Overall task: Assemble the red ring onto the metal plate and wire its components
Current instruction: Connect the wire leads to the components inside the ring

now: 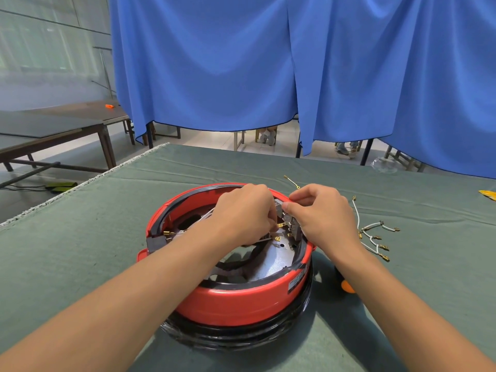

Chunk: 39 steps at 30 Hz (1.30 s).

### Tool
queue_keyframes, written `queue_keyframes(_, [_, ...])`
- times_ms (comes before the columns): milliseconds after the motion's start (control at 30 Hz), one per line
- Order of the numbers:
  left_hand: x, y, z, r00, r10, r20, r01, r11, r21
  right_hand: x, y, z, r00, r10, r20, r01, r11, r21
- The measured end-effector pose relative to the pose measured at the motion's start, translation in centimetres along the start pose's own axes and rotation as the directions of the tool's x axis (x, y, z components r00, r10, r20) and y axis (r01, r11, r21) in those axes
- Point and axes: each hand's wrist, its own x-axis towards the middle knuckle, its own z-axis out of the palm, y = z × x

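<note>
Beside the red ring (241,302), loose white wires (374,237); both hands' fingers (292,208) pinching inner terminals (281,225).

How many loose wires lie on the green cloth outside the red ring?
3 at least: short yellowish wire beyond the red plastic ring; long white wire to its right; tangled white brass-tipped bunch nearer, count unclear.

Much of the wiring work sits out of sight behind the two hands.

The left hand (243,212) covers its own fingertips and whatever they hold inside the round red plastic ring (236,304). The small orange object (347,287) hides partly behind the right forearm; the yellow item (489,194) is cut by the frame edge.
</note>
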Motion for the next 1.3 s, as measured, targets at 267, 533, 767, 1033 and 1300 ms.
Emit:
queue_keyframes(267, [0.02,-0.05,0.15,1.0,0.011,0.0,-0.011,1.0,0.003,0.07,0.05,0.08,1.0,0.005,-0.006,-0.005,1.0,-0.002])
queue_keyframes(533, [0.1,0.02,0.11,1.0,0.004,-0.006,-0.004,1.0,-0.008,-0.02,-0.02,0.02,1.0,0.007,-0.003,-0.007,1.0,-0.007])
queue_keyframes(767, [0.0,0.15,0.12,1.0,0.001,0.002,-0.001,1.0,-0.002,-0.12,0.02,0.02,1.0,-0.005,-0.009,0.005,1.0,-0.006])
queue_keyframes(1033, [0.1,0.1,0.1,1.0,0.015,0.005,-0.015,1.0,0.016,-0.04,-0.01,-0.01,1.0,-0.01,-0.002,0.01,0.999,-0.031])
queue_keyframes(1300, [0.1,0.05,0.15,1.0,0.011,0.003,-0.011,1.0,-0.005,-0.13,-0.06,-0.04,1.0,-0.009,0.006,0.009,1.0,-0.027])
